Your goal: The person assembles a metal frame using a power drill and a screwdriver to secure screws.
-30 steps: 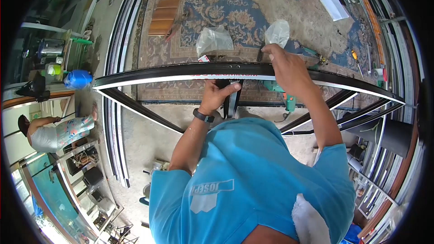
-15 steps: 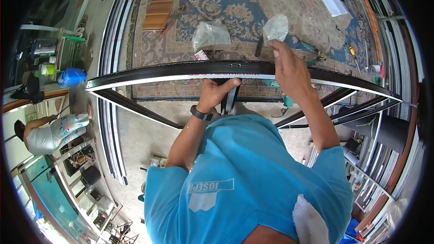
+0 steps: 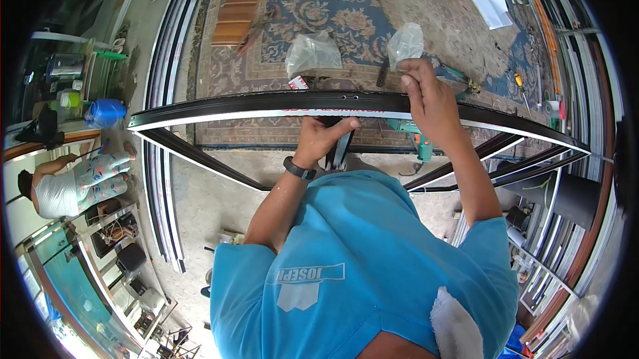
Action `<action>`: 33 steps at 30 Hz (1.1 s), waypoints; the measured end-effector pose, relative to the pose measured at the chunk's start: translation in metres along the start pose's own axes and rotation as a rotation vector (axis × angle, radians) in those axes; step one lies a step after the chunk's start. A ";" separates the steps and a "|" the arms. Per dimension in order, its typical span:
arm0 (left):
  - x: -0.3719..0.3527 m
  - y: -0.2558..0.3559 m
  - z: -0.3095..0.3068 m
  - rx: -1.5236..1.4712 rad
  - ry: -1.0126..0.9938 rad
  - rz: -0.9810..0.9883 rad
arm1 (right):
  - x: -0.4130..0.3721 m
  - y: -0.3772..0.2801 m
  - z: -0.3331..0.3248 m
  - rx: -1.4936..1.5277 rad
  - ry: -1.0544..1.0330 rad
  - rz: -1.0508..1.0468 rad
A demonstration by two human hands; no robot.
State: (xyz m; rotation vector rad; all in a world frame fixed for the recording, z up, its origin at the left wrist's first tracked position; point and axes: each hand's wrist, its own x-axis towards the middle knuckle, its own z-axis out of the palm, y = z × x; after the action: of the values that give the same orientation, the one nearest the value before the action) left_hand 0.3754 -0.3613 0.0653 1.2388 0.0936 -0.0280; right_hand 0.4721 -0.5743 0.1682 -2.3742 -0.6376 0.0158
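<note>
A black and silver metal frame (image 3: 266,104) spans the view in front of my body, with a pair of small holes near the middle of its upper bar. My left hand (image 3: 319,141) grips the frame at that middle, where an upright bar meets it. Its thumb lies along the bar and the other fingers are partly hidden. Just above the same bar, to the right of the holes, my right hand (image 3: 432,106) has thumb and fingers pinched together. Whatever sits in that pinch is too small to make out. A clear plastic bag (image 3: 405,43) lies beyond its fingertips.
Another clear plastic bag (image 3: 314,51) rests on the patterned carpet (image 3: 346,9). A green power drill (image 3: 424,147) shows beneath the frame at right. Long metal profiles (image 3: 163,79) line the left side. A yellow-handled screwdriver (image 3: 519,81) lies at right. Another person (image 3: 56,189) is at far left.
My right hand's fingers have bent over a little more above the bar. My left hand keeps its grip. The person at far left has shifted slightly.
</note>
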 end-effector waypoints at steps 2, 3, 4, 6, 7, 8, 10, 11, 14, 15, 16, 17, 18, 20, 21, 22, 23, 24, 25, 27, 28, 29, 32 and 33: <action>0.002 0.000 0.000 0.009 0.003 -0.002 | -0.001 0.000 0.001 -0.019 -0.021 0.005; 0.001 0.001 0.001 0.011 0.008 -0.010 | -0.002 -0.001 0.002 -0.028 -0.034 0.009; 0.001 0.001 0.001 0.011 0.014 -0.016 | -0.003 -0.002 0.003 -0.043 -0.024 -0.001; 0.001 -0.001 0.000 0.001 -0.001 -0.028 | -0.004 -0.003 0.004 -0.073 -0.003 -0.022; 0.001 -0.003 0.000 -0.004 -0.010 -0.034 | -0.004 -0.004 0.004 -0.065 0.002 -0.033; 0.001 -0.003 0.000 -0.011 0.001 -0.027 | -0.004 -0.007 0.003 -0.057 0.007 -0.044; 0.002 -0.005 0.002 -0.024 0.022 -0.007 | -0.003 -0.009 0.002 -0.056 0.002 -0.052; 0.002 -0.004 0.002 -0.027 0.020 -0.007 | -0.004 -0.010 0.001 -0.061 -0.010 -0.047; 0.003 -0.003 0.003 -0.030 0.024 0.007 | -0.002 -0.009 0.001 0.018 -0.016 -0.053; 0.003 -0.002 0.004 -0.021 0.028 0.018 | 0.000 -0.009 0.000 0.062 -0.012 -0.059; 0.002 -0.001 0.004 -0.010 0.031 0.027 | 0.002 -0.011 -0.001 0.125 -0.031 -0.039; 0.002 -0.001 0.004 -0.023 0.037 0.033 | 0.005 -0.014 -0.002 0.189 -0.049 -0.019; 0.001 -0.002 0.005 -0.034 0.040 0.037 | 0.008 -0.018 -0.004 0.253 -0.066 0.003; 0.002 -0.002 0.006 -0.049 0.032 0.049 | 0.020 -0.029 -0.010 0.189 -0.193 -0.144; 0.003 -0.001 0.006 -0.055 0.023 0.055 | 0.026 -0.033 -0.011 0.155 -0.255 -0.215; 0.003 -0.001 0.006 -0.060 0.014 0.061 | 0.031 -0.035 -0.008 0.134 -0.275 -0.264; 0.003 -0.002 0.006 -0.058 0.009 0.055 | 0.036 -0.038 -0.004 0.115 -0.295 -0.313; 0.003 -0.003 0.005 -0.055 0.004 0.049 | 0.040 -0.040 0.000 0.095 -0.316 -0.363; 0.002 -0.004 0.004 -0.053 0.001 0.044 | 0.045 -0.043 0.001 0.091 -0.356 -0.387; 0.002 -0.004 0.004 -0.053 0.009 0.051 | 0.054 -0.050 0.003 0.079 -0.439 -0.434; 0.002 -0.004 0.004 -0.055 0.014 0.056 | 0.056 -0.054 0.004 0.097 -0.452 -0.405; 0.002 -0.005 0.004 -0.064 0.011 0.064 | 0.058 -0.058 0.005 0.114 -0.468 -0.376; 0.002 -0.005 0.003 -0.083 0.001 0.065 | 0.062 -0.062 0.007 0.126 -0.502 -0.355; 0.002 -0.004 0.002 -0.082 -0.008 0.054 | 0.064 -0.062 0.008 0.124 -0.510 -0.359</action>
State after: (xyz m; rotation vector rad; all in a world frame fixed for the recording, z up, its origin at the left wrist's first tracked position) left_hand 0.3772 -0.3648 0.0620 1.1589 0.0535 0.0175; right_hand 0.4997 -0.5000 0.2104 -2.1076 -1.2566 0.4998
